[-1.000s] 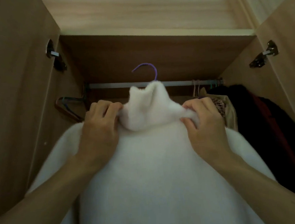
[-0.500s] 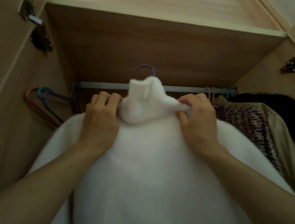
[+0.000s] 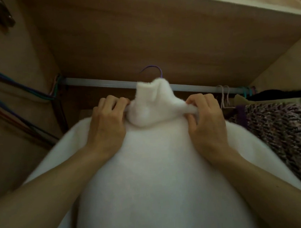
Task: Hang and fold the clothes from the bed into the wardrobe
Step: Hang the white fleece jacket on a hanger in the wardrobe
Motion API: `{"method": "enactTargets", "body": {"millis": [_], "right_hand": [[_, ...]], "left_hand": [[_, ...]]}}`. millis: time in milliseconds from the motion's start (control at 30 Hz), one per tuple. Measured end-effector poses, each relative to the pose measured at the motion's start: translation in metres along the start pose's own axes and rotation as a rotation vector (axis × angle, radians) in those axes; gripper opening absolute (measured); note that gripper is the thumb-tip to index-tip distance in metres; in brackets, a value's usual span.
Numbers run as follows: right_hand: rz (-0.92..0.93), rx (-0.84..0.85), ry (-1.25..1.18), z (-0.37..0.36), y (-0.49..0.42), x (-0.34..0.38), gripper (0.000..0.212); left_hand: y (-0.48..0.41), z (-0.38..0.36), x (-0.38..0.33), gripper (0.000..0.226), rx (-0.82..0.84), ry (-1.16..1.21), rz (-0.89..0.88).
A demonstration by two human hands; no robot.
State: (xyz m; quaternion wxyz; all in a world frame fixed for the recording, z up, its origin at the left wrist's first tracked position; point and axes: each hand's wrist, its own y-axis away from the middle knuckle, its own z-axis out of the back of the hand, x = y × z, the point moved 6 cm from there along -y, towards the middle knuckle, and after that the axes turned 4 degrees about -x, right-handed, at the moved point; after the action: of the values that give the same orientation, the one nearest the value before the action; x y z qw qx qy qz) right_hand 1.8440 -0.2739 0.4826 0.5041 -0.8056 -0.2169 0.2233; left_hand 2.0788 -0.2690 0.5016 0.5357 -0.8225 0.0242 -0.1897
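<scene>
Up at twelve o'clock of the view, inside the wardrobe (image 3: 157, 32), a grey rail (image 3: 98, 82) is seen running across, and right in front of it a white sweater (image 3: 151, 176) is held up on a purple hanger (image 3: 154, 69); only the hanger's hook is shown, arched just above the rail, and whether it bears on the rail cannot be told. The sweater's high collar (image 3: 150, 104) is stood up at the centre, crossing the rail, with the fluffy body spread wide below it down to six o'clock. At nine o'clock of the collar the left hand (image 3: 107, 124) is laid on the shoulder, its fingers curled and the fabric at the collar's base gripped. At three o'clock of the collar the right hand (image 3: 207, 122) is set likewise, and a tuft of the collar is pinched between thumb and curled fingers. Over at nine o'clock of the view a bunch of bare hangers (image 3: 18, 88), teal, purple and red, is hung at the rail's end against the side wall. At three o'clock a purple speckled knit (image 3: 283, 135) is hung just beside the sweater's shoulder, with a dark garment (image 3: 279, 93) behind it.
</scene>
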Motion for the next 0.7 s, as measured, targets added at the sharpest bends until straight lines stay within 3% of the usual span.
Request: {"method": "enactTargets", "body": {"millis": [433, 600, 700], "right_hand": [[0.051, 0.017, 0.174, -0.034, -0.045, -0.094, 0.015], [0.036, 0.164, 0.331, -0.047, -0.045, -0.118, 0.017], [0.047, 0.2, 0.401, -0.044, -0.04, -0.127, 0.018]], "left_hand": [[-0.036, -0.153, -0.01, 0.029, -0.053, 0.191, 0.013], [-0.027, -0.219, -0.013, 0.021, 0.085, 0.236, 0.099], [-0.017, -0.25, -0.025, 0.024, 0.158, 0.412, 0.138]]}}
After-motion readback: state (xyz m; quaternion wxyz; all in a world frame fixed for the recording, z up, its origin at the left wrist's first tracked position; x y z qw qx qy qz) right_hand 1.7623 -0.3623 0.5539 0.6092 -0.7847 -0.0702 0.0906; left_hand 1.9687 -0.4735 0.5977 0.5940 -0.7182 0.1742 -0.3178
